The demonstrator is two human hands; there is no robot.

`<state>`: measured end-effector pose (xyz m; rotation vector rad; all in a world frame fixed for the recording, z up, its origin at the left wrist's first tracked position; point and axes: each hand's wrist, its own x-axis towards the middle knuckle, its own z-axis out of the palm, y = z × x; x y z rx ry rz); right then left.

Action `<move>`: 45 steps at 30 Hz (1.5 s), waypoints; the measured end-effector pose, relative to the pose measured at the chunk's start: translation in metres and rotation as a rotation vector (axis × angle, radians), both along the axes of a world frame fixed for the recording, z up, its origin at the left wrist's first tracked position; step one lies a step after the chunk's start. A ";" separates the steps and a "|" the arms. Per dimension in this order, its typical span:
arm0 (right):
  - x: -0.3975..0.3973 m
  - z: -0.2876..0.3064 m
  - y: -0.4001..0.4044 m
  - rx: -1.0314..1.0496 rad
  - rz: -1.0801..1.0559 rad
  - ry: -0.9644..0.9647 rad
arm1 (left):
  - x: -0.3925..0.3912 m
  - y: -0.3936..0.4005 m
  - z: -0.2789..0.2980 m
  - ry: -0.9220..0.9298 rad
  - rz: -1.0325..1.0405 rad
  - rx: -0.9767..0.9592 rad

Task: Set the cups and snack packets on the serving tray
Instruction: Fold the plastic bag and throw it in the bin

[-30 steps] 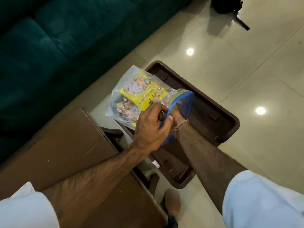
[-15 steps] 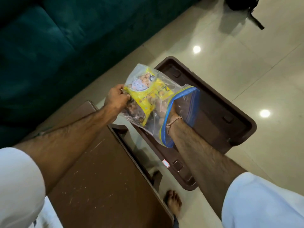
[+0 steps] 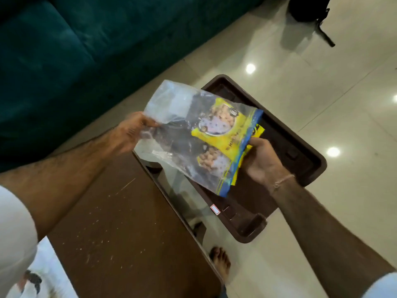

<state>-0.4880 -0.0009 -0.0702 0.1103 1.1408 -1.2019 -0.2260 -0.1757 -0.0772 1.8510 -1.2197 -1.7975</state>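
packets point(image 3: 223, 134) now half out, one bag point(image 3: 171, 117)

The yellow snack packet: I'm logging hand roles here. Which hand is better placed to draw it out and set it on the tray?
Right. The right hand already grips the yellow snack packet at the clear bag's blue mouth, directly over the brown tray. The left hand holds the bag's closed end.

Left hand point(image 3: 131, 132) pinches the closed end of a clear zip bag point(image 3: 182, 134), right hand point(image 3: 261, 162) grips yellow snack packets point(image 3: 217, 134) at its blue-edged mouth, all held above the brown serving tray point(image 3: 300, 147) on the floor, beside the wooden desk point(image 3: 120, 222).
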 end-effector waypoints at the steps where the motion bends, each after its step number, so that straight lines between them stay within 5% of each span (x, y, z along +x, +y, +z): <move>1: -0.012 -0.001 0.011 0.001 -0.017 0.002 | 0.005 0.000 0.001 -0.013 -0.009 0.017; 6: -0.063 -0.015 0.059 0.053 -0.131 0.054 | 0.025 0.001 0.006 -0.056 -0.060 0.021; 11: -0.052 -0.023 0.060 0.256 -0.098 0.436 | 0.038 0.008 0.015 -0.052 -0.070 -0.017; 13: -0.048 -0.022 0.060 0.333 -0.077 0.691 | 0.045 0.011 0.022 -0.011 -0.107 -0.010; 15: -0.037 -0.012 0.059 0.436 -0.004 1.141 | 0.055 0.012 0.033 0.051 -0.184 -0.008; 17: -0.016 0.007 0.047 0.302 0.007 1.545 | 0.063 0.008 0.046 0.126 -0.274 0.019; 20: 0.021 0.049 -0.001 -0.251 0.345 1.359 | 0.066 0.001 0.077 0.196 -0.434 0.009; 23: 0.054 0.089 -0.058 -0.390 0.824 1.019 | 0.063 -0.005 0.117 0.170 -0.560 -0.086; 26: 0.083 0.130 -0.098 -0.445 0.803 0.751 | 0.077 -0.010 0.162 0.158 -0.515 -0.188; 29: 0.100 0.175 -0.115 -0.511 0.690 0.656 | 0.102 -0.010 0.203 0.165 -0.174 -0.358; 33: 0.133 0.253 -0.130 -0.618 0.569 0.495 | 0.139 0.002 0.250 0.463 0.051 -0.252; 37: 0.178 0.342 -0.145 -0.701 0.512 0.550 | 0.181 0.021 0.299 0.556 0.195 -0.242; 45: 0.286 0.505 -0.147 -0.930 0.488 0.882 | 0.289 0.061 0.473 0.427 0.530 -0.731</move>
